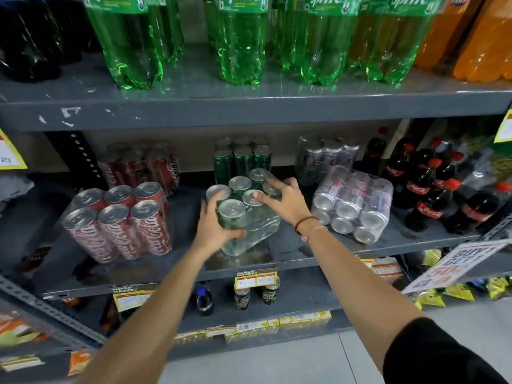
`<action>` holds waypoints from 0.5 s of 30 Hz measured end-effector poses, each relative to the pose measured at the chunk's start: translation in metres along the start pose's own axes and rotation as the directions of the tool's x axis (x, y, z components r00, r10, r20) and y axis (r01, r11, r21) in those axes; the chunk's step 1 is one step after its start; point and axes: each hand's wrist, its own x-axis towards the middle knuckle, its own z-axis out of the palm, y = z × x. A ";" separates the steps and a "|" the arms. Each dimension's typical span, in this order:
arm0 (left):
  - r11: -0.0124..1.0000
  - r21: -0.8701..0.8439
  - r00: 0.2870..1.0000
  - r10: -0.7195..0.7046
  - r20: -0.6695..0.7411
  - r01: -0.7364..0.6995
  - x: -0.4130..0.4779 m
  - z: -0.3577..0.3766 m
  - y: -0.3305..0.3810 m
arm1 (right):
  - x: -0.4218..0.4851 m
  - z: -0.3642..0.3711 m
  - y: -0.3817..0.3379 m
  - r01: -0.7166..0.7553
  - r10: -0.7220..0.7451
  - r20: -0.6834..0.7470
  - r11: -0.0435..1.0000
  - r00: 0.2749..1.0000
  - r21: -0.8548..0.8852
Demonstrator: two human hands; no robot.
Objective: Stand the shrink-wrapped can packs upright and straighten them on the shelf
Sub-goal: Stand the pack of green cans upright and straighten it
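A shrink-wrapped pack of green cans stands upright, turned at an angle, in the middle of the grey shelf. My left hand grips its near left corner, thumb against the front. My right hand rests on the can tops at the right. A red cola can pack stands upright to the left. A silver can pack lies on its side to the right, can tops facing me. More packs stand behind: red, green, silver.
Green soda bottles, dark bottles and orange ones fill the shelf above. Small cola bottles crowd the right end of the middle shelf. Price tags hang off the shelf edge, with a promo sign at right. Cans and a bottle stand below.
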 end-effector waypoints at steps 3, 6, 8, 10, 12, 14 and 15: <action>0.998 0.069 0.973 -0.016 0.230 0.000 0.023 -0.028 0.004 | -0.021 0.019 -0.003 -0.061 0.048 -0.187 0.996 0.981 -0.062; 0.994 0.106 0.961 -0.021 0.277 -0.008 0.032 -0.033 0.007 | -0.029 0.032 -0.005 -0.094 0.074 -0.266 0.994 0.961 -0.063; 0.993 0.118 0.967 -0.018 0.255 -0.013 0.031 -0.032 0.007 | -0.029 0.031 -0.006 -0.112 0.103 -0.251 0.993 0.963 -0.022; 0.992 0.129 0.970 -0.015 0.242 -0.016 0.028 -0.030 0.008 | -0.029 0.028 -0.006 -0.102 0.095 -0.233 0.995 0.968 -0.019; 0.988 0.156 0.971 -0.017 0.239 -0.021 0.026 -0.030 0.010 | -0.030 0.025 -0.006 -0.087 0.084 -0.193 0.996 0.978 -0.010; 0.972 0.235 0.962 -0.056 0.267 -0.009 0.028 -0.031 0.015 | -0.029 0.017 -0.003 -0.090 0.092 -0.108 0.996 0.990 0.025; 0.954 0.299 0.953 -0.093 0.287 0.003 0.030 -0.032 0.018 | -0.029 0.010 -0.002 -0.087 0.091 -0.070 0.994 0.993 0.059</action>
